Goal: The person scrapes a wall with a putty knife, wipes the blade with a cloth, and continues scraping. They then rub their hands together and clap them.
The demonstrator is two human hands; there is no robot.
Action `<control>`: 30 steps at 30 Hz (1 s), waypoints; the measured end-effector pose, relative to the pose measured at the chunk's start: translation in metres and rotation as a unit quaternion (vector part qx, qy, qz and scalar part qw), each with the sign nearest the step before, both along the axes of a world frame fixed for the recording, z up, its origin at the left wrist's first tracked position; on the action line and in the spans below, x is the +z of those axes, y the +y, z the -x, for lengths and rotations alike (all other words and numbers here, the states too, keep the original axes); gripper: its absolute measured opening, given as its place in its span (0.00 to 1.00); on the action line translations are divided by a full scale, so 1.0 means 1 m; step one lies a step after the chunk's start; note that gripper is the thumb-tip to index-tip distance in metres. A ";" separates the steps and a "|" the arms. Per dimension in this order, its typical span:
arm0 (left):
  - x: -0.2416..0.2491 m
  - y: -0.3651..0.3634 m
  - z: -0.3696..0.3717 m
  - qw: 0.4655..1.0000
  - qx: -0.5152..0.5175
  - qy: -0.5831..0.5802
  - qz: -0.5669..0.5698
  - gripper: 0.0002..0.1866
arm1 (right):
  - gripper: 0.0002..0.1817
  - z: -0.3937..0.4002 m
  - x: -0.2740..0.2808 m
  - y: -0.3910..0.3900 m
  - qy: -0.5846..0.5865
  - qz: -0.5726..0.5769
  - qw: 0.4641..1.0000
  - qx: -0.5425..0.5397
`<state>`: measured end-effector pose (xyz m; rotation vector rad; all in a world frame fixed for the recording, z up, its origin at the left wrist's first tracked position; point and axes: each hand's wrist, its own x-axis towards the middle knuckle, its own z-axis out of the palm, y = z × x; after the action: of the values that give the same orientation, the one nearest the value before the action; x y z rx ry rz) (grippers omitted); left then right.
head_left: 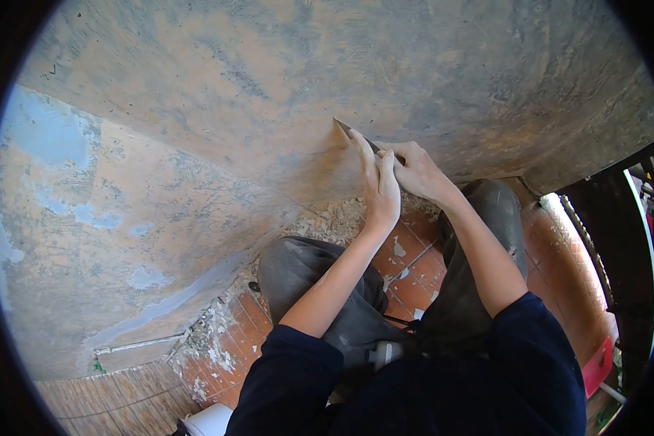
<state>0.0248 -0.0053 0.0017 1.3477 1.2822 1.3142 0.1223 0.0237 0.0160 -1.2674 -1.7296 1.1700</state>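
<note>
A scraper [341, 126] with a flat metal blade rests its edge against the patchy, worn wall [269, 94]. My right hand [419, 173] is closed around its handle, which is mostly hidden by the fingers. My left hand [381, 190] lies along the blade, index finger stretched towards the edge and the other fingers partly hidden, pressing on the scraper. Below both hands, pale flakes [334, 215] of scraped coating lie along the foot of the wall.
My bent knees [298, 265] flank the arms, close to the wall. Red floor tiles [414, 280] carry scattered chips. An adjoining wall [145, 211] with blue patches stands at left. A white container [209, 420] is at the bottom left, a red object [597, 367] at the lower right.
</note>
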 end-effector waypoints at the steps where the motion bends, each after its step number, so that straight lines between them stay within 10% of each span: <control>1: -0.001 0.003 0.000 1.000 0.000 -0.003 0.001 0.38 | 0.17 -0.001 -0.003 0.001 -0.005 0.013 1.000 -0.003; 30: 0.003 0.003 0.000 0.999 0.046 -0.007 0.005 0.39 | 0.22 0.015 -0.001 0.002 0.045 0.017 0.999 0.016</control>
<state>0.0244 -0.0022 0.0051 1.2829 1.3522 1.3751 0.1074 0.0259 0.0154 -1.1927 -1.6752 1.2608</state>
